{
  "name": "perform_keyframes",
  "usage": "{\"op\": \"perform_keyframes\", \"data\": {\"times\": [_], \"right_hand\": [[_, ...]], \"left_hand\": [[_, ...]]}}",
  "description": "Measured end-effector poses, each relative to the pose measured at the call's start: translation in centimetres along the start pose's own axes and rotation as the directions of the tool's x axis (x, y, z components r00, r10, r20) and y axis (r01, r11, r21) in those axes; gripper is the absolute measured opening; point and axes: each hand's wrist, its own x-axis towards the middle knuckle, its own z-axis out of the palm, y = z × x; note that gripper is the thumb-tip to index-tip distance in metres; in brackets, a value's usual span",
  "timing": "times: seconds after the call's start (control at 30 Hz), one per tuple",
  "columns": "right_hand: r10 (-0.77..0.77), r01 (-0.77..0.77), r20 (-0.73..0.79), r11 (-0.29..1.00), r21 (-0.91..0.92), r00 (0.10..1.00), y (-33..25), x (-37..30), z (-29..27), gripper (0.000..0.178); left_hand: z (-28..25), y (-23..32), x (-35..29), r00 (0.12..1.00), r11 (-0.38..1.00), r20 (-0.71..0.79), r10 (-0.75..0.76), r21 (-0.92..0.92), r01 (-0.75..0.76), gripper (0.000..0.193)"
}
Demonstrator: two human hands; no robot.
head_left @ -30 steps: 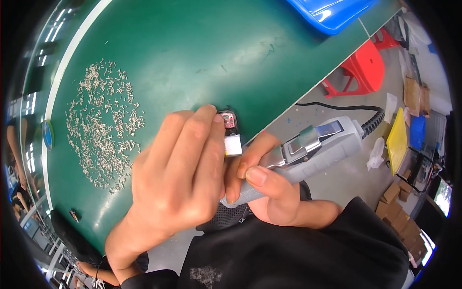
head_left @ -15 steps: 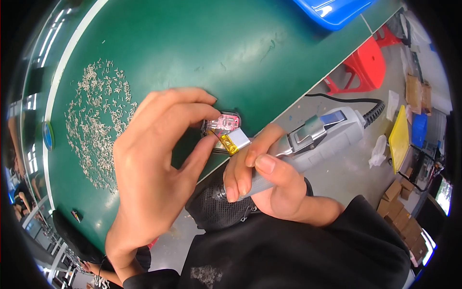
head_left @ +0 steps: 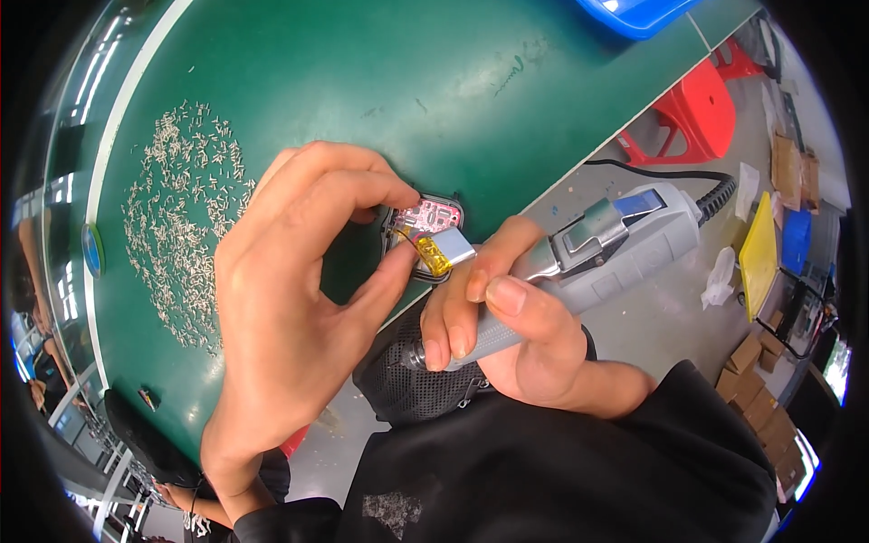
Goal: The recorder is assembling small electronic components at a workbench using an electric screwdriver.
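Observation:
Thumb and fingers of my left hand [head_left: 290, 271] are closed on the left side of a small open electronic housing with a dark rim. Inside it sits a pinkish-red circuit board [head_left: 434, 215]. A silver pouch battery [head_left: 454, 244] with yellow tape and thin wires lies across its near part. My right hand [head_left: 534, 348] is wrapped round a grey electric screwdriver [head_left: 625, 246]. The tool's dark tip end [head_left: 414, 355] points down-left, away from the housing. The right index finger is beside the battery; whether it touches cannot be told.
Many small screws [head_left: 181, 226] lie scattered on the green table [head_left: 362, 81]. A blue tray [head_left: 638, 16] stands at its far side. Beyond the right edge are a red stool [head_left: 697, 113], a coiled cord [head_left: 717, 197] and cardboard boxes [head_left: 760, 398]. Another person's hand [head_left: 170, 494] shows lower left.
The housing sits slightly farther right in view and more of the circuit board shows. The screwdriver's body has shifted a little to the right. Both hands keep their hold.

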Motion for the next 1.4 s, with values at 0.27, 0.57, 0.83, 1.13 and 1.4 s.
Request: {"op": "perform_keyframes", "data": {"times": [0.27, 0.57, 0.83, 1.13, 1.4], "right_hand": [[0.004, -0.004, 0.005, 1.000, 0.019, 1.000, 0.0, 0.0, -0.1, 0.010], [-0.022, 0.027, 0.083, 0.998, -0.055, 0.996, 0.1, -0.5, -0.5, 0.010], [0.297, -0.203, 0.159, 0.877, -0.435, 0.942, -1.2, -1.4, -0.2, 0.009], [0.196, -0.086, 0.119, 0.792, -0.604, 0.973, -1.2, -1.0, -0.2, 0.013], [0.133, -0.019, 0.175, 0.845, -0.534, 0.976, -0.6, -1.0, -0.5, 0.014]], "left_hand": [[0.2, -0.3, 0.2, 0.996, 0.991, -0.021, 0.091, 0.097, -0.089, 0.033], [1.5, -1.8, 0.0, 0.812, 0.750, -0.024, 0.584, 0.400, -0.528, 0.034], [1.5, -0.7, -0.6, 0.800, 0.632, 0.104, 0.591, 0.557, -0.539, 0.039], [1.6, -0.6, -0.7, 0.793, 0.607, 0.106, 0.600, 0.586, -0.538, 0.033], [2.1, -0.4, -0.8, 0.805, 0.643, 0.040, 0.592, 0.578, -0.502, 0.034]]}}
